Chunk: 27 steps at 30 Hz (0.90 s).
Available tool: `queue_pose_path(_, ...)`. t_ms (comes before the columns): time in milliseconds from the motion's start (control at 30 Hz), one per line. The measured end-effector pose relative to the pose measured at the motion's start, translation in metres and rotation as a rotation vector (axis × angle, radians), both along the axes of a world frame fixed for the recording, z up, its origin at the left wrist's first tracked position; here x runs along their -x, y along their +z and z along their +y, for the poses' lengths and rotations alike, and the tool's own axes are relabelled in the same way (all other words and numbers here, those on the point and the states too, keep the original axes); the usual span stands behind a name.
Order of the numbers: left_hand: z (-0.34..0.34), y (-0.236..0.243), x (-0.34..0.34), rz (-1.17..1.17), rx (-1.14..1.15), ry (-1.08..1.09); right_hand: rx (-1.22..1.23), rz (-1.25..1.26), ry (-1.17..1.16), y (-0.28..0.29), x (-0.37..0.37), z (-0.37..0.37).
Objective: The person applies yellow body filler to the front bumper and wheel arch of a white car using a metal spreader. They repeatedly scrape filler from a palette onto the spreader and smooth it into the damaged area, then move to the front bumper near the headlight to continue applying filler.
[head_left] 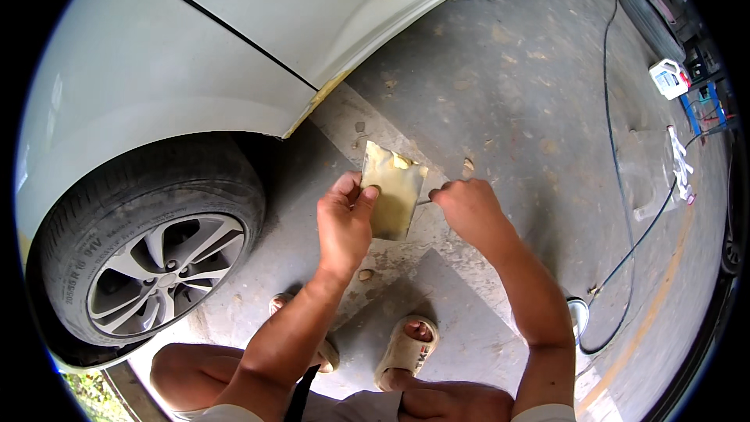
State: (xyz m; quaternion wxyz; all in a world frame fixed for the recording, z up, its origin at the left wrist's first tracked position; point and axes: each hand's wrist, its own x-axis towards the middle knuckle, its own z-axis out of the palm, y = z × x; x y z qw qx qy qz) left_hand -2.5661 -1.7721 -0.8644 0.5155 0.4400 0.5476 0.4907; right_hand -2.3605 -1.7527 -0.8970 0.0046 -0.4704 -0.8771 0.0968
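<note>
My left hand (348, 227) is closed round a flat rectangular plate (391, 211) smeared with pale yellow paste (398, 162), thickest along its top edge. My right hand (469, 207), just right of the plate, grips a thin tool (424, 202), mostly hidden by my fingers and the plate. Above them, the white car body (211, 47) has a strip of yellow filler (316, 101) along its lower edge.
A car wheel (144, 258) stands at left. My sandalled feet (406, 344) are on the grey floor (484, 70). At right lie hoses (608, 109), a white jug (668, 78), a loose tire (648, 23) and white items (678, 164); a round can (576, 316) is beside my right arm.
</note>
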Motion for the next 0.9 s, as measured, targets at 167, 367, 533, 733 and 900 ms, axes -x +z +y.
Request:
queue_pose_path(167,-0.008,0.001,0.007,-0.009,0.278,-0.044,0.144,1.050,-0.590,0.045,0.003,-0.014)
queue_pose_path(367,0.014,0.014,0.032,-0.429,0.387,-0.192,0.244,0.848,-0.439,0.022,-0.025,-0.029)
queue_pose_path(533,-0.023,-0.020,0.021,-0.544,0.415,-0.556,1.303,1.746,-0.312,0.033,-0.012,-0.041)
queue_pose_path(733,-0.010,-0.028,0.010,-0.567,0.458,-0.478,1.430,1.993,-0.481,0.005,-0.040,-0.062)
queue_pose_path(900,0.000,-0.019,0.018,-0.551,0.525,-0.020,0.945,1.559,-0.825,-0.017,-0.006,-0.042)
